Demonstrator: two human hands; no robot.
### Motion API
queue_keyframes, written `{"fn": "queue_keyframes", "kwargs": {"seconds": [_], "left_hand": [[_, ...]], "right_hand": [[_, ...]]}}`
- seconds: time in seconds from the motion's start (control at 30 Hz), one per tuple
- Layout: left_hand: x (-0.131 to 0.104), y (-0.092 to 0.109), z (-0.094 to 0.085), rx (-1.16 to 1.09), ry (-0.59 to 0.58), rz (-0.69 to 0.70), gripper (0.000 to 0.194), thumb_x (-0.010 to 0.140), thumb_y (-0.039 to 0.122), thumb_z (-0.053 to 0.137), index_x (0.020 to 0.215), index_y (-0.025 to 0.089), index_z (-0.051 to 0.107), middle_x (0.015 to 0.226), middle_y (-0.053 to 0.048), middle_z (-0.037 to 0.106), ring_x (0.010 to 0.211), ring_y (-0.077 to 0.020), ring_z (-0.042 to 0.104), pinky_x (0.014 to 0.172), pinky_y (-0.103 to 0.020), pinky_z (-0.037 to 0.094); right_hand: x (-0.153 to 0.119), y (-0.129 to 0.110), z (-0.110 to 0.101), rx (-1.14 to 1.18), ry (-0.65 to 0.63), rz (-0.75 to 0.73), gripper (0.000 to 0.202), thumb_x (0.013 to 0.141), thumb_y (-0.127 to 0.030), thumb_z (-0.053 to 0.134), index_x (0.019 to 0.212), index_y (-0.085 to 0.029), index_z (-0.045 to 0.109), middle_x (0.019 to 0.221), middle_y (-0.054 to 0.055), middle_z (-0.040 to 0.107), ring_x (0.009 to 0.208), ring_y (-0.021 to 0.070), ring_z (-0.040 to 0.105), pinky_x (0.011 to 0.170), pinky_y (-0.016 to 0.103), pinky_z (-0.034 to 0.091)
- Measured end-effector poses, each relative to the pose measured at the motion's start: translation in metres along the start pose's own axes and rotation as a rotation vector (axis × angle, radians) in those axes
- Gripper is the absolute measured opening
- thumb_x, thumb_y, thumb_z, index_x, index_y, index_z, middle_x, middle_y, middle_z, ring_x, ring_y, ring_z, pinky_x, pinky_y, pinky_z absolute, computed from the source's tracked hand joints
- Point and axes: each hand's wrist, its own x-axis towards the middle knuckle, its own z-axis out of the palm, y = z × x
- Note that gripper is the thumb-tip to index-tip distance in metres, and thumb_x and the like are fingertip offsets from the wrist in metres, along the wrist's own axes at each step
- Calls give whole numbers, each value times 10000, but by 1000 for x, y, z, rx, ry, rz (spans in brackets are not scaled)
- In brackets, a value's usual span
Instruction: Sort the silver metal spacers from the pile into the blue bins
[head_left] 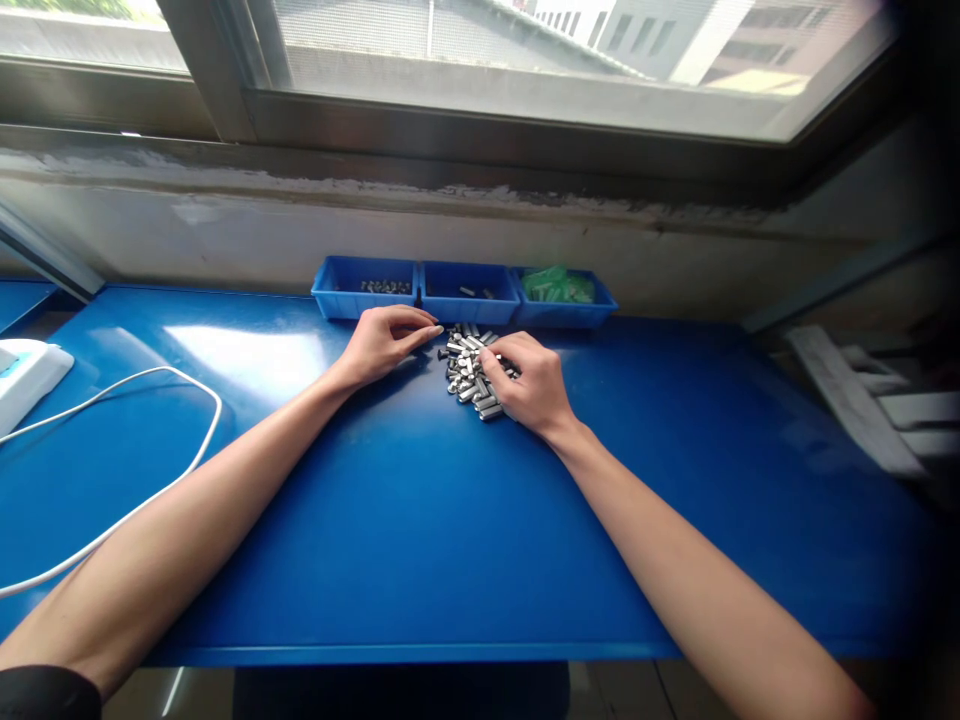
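Observation:
A heap of small silvery metal cylinders [466, 372], with a few dark screw-like pieces at its left edge, lies on the blue table [420, 520]. Just left of the heap is my left hand [381, 342], its fingers stretched out and the thumb a little apart from them. My right hand [531, 380] reaches into the heap's right side with thumb and fingertips pressed together. Whatever is between those fingertips cannot be made out, and the hand hides part of the heap.
Behind the heap stand three blue bins: the left bin [330, 302] with small metal parts, the middle bin [471, 308] with a few pieces, the right bin [566, 316] with a green plastic bag [553, 283]. A white cable [214, 430] curves across the left, near a white device [37, 375].

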Motion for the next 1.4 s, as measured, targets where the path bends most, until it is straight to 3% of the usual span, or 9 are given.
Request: {"fn": "queue_keyframes", "kwargs": {"seconds": [0.23,0.43,0.57,0.67,0.77,0.87,1.03,1.17,1.4], "left_hand": [[4,8,2,-112,31,-45,429,723,535,848,864,143,746,810,-79,771,739,-217,757,682,-291,618],[18,19,-20,23,395,-18,429,729,458,855,1019,150,784,986,-88,800,937,-266,769,880,-389,644],[21,19,-28,86,424,-58,425,787,421,807,1112,151,761,1032,-61,795,1007,-271,759,935,-420,634],[18,21,-23,125,421,5,326,819,378,767,1063,161,776,1193,-88,754,987,-245,759,918,-382,639],[13,25,-13,210,328,135,197,859,312,709,976,179,796,1122,-97,764,920,-211,752,848,-325,635],[6,26,-5,293,60,293,193,877,264,672,987,168,798,949,-77,773,795,-177,725,781,-296,602],[-3,19,-1,353,-257,413,255,881,298,688,1071,163,792,1019,-100,736,876,-180,695,809,-282,552],[-7,14,-1,349,-323,373,261,882,347,701,1049,168,793,996,-96,713,863,-180,680,790,-280,536],[-9,12,1,334,-303,334,189,872,301,706,975,155,766,928,-69,711,768,-143,645,721,-246,518]], "right_hand": [[1,-2,-1,3,-2,17,208,949,-271,586,766,-228,675,817,52,761,817,239,674,789,400,536],[0,-1,0,28,-2,11,202,951,-272,596,776,-219,682,817,51,759,806,236,671,778,397,533],[0,0,0,29,-6,14,203,951,-265,593,774,-221,682,814,48,755,806,235,669,775,393,529],[0,0,0,23,-5,12,203,950,-266,593,773,-220,681,815,49,756,812,234,668,781,389,527],[1,-2,-1,19,-2,10,201,949,-263,594,773,-218,680,807,49,756,809,232,669,783,386,528],[1,-3,-1,10,-5,11,204,952,-260,592,772,-217,678,809,49,757,805,230,667,785,385,528],[1,-1,0,4,-2,1,191,952,-259,597,787,-217,684,816,51,760,812,232,665,785,386,530],[0,0,1,13,-3,-1,181,949,-256,607,790,-218,685,828,51,761,822,234,669,792,387,530],[0,-1,1,19,1,-3,191,951,-257,602,785,-213,683,828,53,760,817,229,666,798,383,531]]}}
